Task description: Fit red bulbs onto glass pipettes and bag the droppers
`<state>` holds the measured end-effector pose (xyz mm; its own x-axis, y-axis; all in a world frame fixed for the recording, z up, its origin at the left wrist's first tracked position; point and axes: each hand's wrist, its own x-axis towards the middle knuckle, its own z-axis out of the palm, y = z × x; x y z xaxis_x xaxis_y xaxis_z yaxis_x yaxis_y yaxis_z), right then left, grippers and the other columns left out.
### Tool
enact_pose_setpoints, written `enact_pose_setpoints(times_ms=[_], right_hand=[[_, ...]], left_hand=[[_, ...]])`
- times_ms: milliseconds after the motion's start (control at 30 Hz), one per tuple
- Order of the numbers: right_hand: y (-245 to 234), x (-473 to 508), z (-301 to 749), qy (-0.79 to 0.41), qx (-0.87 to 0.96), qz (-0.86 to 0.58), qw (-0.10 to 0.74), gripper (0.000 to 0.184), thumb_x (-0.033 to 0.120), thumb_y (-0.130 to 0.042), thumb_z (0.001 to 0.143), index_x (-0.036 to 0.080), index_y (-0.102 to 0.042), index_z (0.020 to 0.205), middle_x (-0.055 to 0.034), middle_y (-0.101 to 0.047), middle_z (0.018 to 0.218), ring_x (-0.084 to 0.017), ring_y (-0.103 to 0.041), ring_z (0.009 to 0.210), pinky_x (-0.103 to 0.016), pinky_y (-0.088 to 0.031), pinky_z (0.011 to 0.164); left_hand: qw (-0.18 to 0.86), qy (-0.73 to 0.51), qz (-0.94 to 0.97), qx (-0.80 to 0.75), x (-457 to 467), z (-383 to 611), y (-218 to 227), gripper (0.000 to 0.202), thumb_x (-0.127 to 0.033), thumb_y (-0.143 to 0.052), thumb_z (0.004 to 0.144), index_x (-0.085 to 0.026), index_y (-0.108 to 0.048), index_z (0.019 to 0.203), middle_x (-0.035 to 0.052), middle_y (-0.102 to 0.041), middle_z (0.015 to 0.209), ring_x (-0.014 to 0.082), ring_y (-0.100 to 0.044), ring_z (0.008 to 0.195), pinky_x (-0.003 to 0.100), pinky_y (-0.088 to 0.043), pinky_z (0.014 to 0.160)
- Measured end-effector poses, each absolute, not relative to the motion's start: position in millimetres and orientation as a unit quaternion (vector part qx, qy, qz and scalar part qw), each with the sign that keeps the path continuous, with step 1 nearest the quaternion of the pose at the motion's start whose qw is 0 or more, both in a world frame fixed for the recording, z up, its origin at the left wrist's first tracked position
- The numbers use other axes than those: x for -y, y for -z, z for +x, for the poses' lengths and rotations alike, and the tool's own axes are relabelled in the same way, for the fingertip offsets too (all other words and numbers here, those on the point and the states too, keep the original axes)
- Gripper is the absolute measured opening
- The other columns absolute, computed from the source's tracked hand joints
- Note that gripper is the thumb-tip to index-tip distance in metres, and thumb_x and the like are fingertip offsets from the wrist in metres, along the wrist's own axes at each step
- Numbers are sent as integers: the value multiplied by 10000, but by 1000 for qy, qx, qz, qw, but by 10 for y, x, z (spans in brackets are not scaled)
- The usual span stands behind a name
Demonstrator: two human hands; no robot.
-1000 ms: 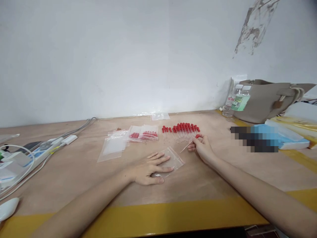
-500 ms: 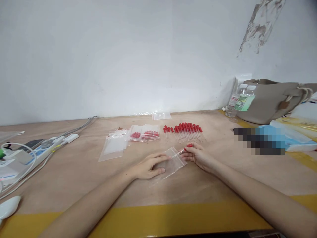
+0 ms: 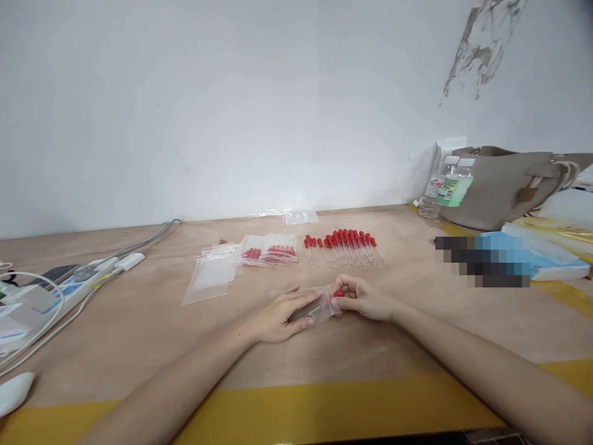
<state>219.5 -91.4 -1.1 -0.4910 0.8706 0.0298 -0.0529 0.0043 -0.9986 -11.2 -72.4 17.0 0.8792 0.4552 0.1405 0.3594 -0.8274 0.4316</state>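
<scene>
A clear zip bag [image 3: 325, 314] lies on the table between my hands. Stretched out and spread, the fingers of my left hand [image 3: 283, 314] rest on it. My right hand [image 3: 364, 300] pinches the red bulb of a dropper [image 3: 339, 294] at the bag's mouth. The dropper's clear tube reaches into the bag, partly hidden by plastic and fingers. Behind my hands lie several loose red-bulbed droppers [image 3: 347, 244] side by side. Left of them are bags holding droppers [image 3: 280, 252], then a stack of flat clear bags [image 3: 208, 275].
A power strip [image 3: 76, 285] with cables lies at the left, above a white rounded object [image 3: 16, 392]. Two bottles [image 3: 451, 185] and a grey bag [image 3: 500, 185] stand at the back right. Blue material [image 3: 504, 250] lies before them. Another clear bag [image 3: 301, 217] rests by the wall.
My right hand has moved left and slightly down, pushing the dropper's tube into the bag. The bulb now sits at the bag's opening. My left hand stays on the bag.
</scene>
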Motion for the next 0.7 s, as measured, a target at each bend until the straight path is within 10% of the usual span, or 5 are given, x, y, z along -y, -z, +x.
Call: enact_pose_setpoints(times_ms=[300,700], right_hand=[[73,830,2329,-521,609,-452,391,291,375,-704,558,135,-541,585,17,-577,601,-82,-514,547,-209,-395,535],[-37,889,2390,-509,700,-382,324,341,367,-614,669,155,-631,936,-26,-623,766,-146,-573,756,-285,-433,708]], left_hand=[[200,-132,948,-209,694,-257,-214,493,-376,-458,822,-242,-344,1283,46,-396,1311,210,-343,1210,403,-226,1025],[177,-124,953,-211,700,-253,-195,461,-380,-451,828,-245,-380,1263,47,-381,1320,190,-345,1211,380,-213,1037]])
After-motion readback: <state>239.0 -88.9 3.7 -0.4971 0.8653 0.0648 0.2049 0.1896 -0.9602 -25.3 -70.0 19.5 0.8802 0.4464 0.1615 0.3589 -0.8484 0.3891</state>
